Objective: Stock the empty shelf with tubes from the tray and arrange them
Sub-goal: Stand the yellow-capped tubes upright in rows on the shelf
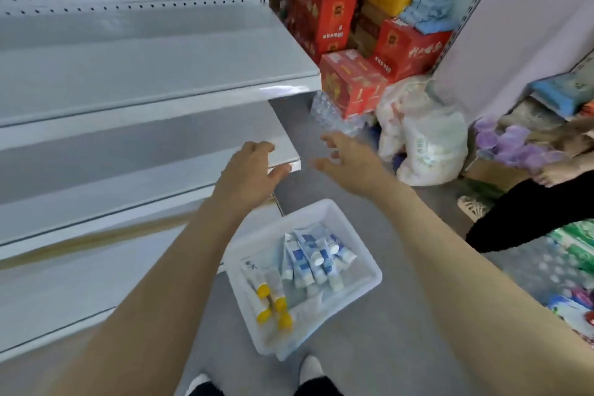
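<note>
White shoe toes (310, 366), cut off at the bottom, stand just behind a white rectangular plastic tray (374, 276) on the grey floor (401, 315). Soft blue-and-white tubes (308, 257) lie heaped toward its far side, and yellow-capped tubes (270, 296) lie by its left edge, all well below both hands. The left hand (247, 173) curls over the front-right corner of the smooth grey metal shelf (128, 138), thumb under the lip. The blurred right hand (347, 161) hangs spread, holding nothing.
</note>
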